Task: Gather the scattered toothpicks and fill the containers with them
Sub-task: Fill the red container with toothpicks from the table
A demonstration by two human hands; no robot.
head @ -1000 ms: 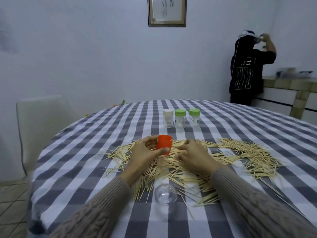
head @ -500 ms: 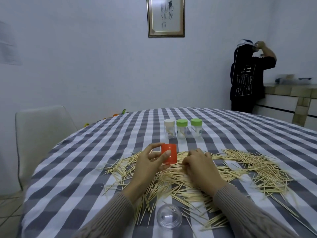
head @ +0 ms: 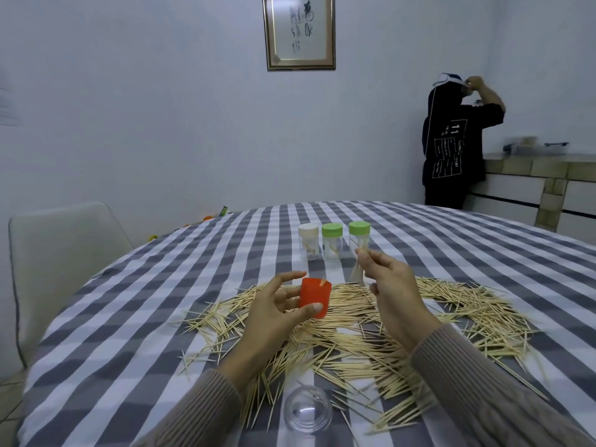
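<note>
Grey-and-white checked cloth covers the table [head: 451, 253], whose rounded far edge runs from the left side to the upper right.

Writing: the framed sheet [head: 299, 31] on the wall carries brush characters, not readable; the numeral 11 shows on the back of the dark top worn by a second person [head: 454, 146] standing at the far right beside a tiled counter [head: 541, 171]. Smaller print below it cannot be read.

Item 1: orange container [head: 315, 296], held above the cloth; the left hand [head: 277, 309] grips it, thumb on the near side, fingers curled behind. At least 1 toothpick tip shows at its rim.

Item 2: small bundle of toothpicks [head: 357, 269], motion-blurred, pinched in the right hand [head: 392, 285], raised above the heap and to the right of the orange container.

Item 3: scattered toothpicks [head: 451, 324], a broad loose heap across the cloth under and around both hands, reaching toward the right.

Item 4: 3 capped jars in a row beyond the heap: 1 white-lidded jar [head: 308, 241], 2 green-lidded jars [head: 332, 241] [head: 359, 237], each holding a few picks.

Item 5: clear plastic piece [head: 308, 411], lying near the front edge, toothpicks around it.

Surroundings: pale chair [head: 61, 253] at the left edge. Bare cloth lies left of the heap and behind the jars.
</note>
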